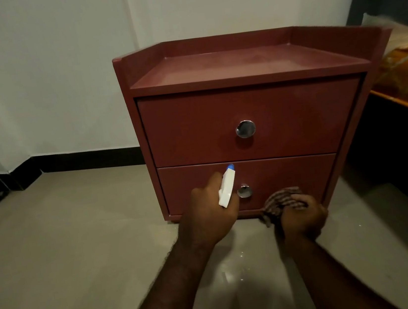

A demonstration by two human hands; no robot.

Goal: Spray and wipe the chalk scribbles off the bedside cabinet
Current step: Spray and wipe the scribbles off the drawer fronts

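Two hands before cabinet (218, 116) | left hand (206, 219) fingers wrap spray bottle (227, 189) | right hand (302, 218) fingers clutch cloth (280, 202)

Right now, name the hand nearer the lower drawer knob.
Left. The left hand is just left of the knob; the right hand, gripping the cloth, lies farther, lower right.

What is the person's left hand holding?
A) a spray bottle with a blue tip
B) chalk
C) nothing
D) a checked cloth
A: the left hand grips the white spray bottle with its blue tip; the right hand holds the checked cloth.
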